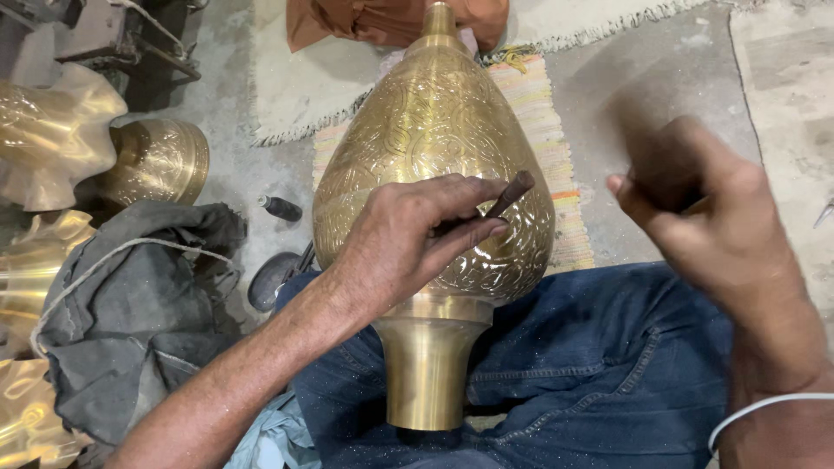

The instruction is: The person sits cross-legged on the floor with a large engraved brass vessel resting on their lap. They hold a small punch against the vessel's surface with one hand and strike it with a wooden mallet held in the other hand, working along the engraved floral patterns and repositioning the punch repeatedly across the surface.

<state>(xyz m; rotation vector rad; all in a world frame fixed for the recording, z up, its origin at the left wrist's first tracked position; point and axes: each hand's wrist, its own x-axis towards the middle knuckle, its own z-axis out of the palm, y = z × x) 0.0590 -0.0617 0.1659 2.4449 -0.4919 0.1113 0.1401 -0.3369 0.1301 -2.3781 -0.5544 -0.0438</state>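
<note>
Left hand [408, 239] rests on the side of one large engraved brass vase [434, 174], fingers pinched around one dark chisel [508, 195] whose tip meets the engraved surface. Right hand [712, 226] is raised off to the right, blurred, fist clenched; a sliver of something dark shows at the fingers but I cannot tell what it grips. One thin white band [756, 408] sits on the right wrist. The vase lies across the person's lap on blue jeans [608, 365], wide body away from the camera, plain flared neck [427, 369] pointing toward the camera, narrow tip at the far end. Under it, one striped woven mat [547, 122] on the concrete floor [660, 69]; one pale fringed rug [304, 78] farther back, one orange cloth [382, 22] at the top edge. Left of the lap: one grey cloth bundle [130, 313] tied with a cord, one small dark cylinder [280, 208] lying on the floor, one dark round object [269, 280] just beside the knee. Far left: one round brass piece [161, 161] and at least three wavy-edged brass pieces [48, 130], partly cut off by the frame.
</note>
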